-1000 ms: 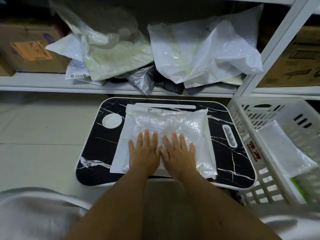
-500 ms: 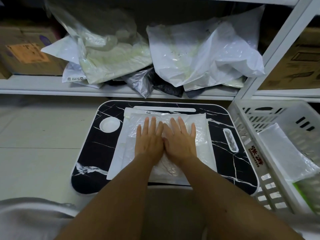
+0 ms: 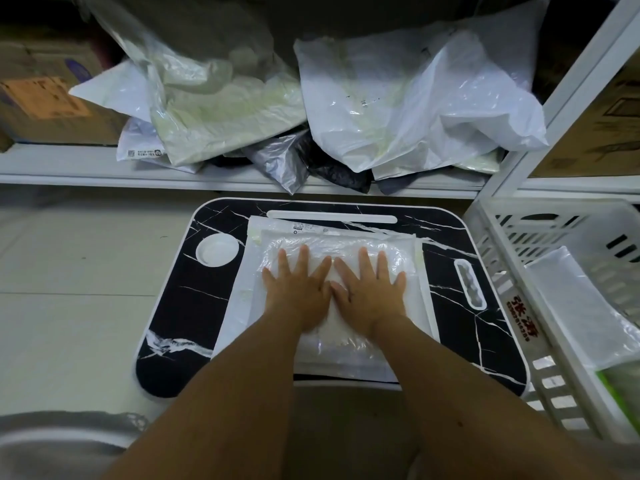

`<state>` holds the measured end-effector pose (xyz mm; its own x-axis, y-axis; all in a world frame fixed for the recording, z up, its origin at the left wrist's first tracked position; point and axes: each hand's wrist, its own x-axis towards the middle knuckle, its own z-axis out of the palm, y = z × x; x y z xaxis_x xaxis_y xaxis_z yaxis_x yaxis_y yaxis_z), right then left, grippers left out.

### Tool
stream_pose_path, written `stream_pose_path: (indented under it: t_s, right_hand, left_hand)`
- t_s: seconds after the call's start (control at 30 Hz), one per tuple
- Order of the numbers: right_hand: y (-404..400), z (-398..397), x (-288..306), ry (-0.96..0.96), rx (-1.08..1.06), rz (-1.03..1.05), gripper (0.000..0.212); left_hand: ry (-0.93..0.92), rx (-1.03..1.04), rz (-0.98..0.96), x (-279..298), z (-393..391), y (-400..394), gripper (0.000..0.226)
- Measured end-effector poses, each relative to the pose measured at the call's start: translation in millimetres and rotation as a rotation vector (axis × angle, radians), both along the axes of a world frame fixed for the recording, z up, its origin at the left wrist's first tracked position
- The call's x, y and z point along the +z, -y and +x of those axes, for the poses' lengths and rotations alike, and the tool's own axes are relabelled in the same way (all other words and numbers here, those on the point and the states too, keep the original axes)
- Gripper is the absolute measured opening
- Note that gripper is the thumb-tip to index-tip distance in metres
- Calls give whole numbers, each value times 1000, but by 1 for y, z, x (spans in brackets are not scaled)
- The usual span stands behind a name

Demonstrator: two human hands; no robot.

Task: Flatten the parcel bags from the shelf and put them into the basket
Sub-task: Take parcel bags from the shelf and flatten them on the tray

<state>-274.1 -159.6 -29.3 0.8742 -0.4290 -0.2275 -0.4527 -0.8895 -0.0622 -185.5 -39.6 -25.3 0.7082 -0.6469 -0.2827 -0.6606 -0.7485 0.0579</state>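
Observation:
A clear, crinkled parcel bag (image 3: 346,344) lies on a white flat bag on the black marble-look lap table (image 3: 194,306). My left hand (image 3: 298,289) and my right hand (image 3: 369,289) press palm-down on it side by side, fingers spread, thumbs touching. On the white shelf (image 3: 69,168) behind the table several crumpled parcel bags are piled: a greenish-clear one (image 3: 214,109), a big white one (image 3: 415,98), silver and black ones below. The white slatted basket (image 3: 512,296) stands to the right of the table with a flattened clear bag (image 3: 581,310) inside.
Cardboard boxes sit on the shelf at the far left (image 3: 45,109) and behind the white shelf post (image 3: 568,88) at the right. The pale tiled floor (image 3: 76,289) lies left of the table. A grey cloth edge (image 3: 62,441) shows at the bottom left.
Both hands have slid away from me along the bag toward its far end, pushing the air out. The puffed part of the bag now looks flatter.

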Motion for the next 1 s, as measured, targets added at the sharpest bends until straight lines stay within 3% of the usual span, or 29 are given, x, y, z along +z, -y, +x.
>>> stream_pose_path:
  t_s: [0.3, 0.4, 0.5, 0.6, 0.8, 1.0]
  right_hand:
    - [3, 6, 1, 53, -120, 71, 66]
    - [1, 11, 9, 155, -174, 3, 53]
    - [-7, 23, 16, 270, -138, -87, 42]
    - [-12, 27, 8, 179, 4, -22, 50]
    - [-1, 30, -4, -22, -26, 44, 55]
    - [1, 31, -6, -25, -78, 103, 58]
  left_hand:
    - [-53, 122, -53, 2, 5, 4, 75]
    - [-19, 221, -40, 12, 6, 10, 72]
    - [106, 141, 0, 16, 6, 14, 62]
    - [82, 70, 14, 6, 11, 10, 56]
    - [-31, 149, 27, -4, 18, 5, 62]
    - [-124, 212, -3, -6, 19, 4, 70]
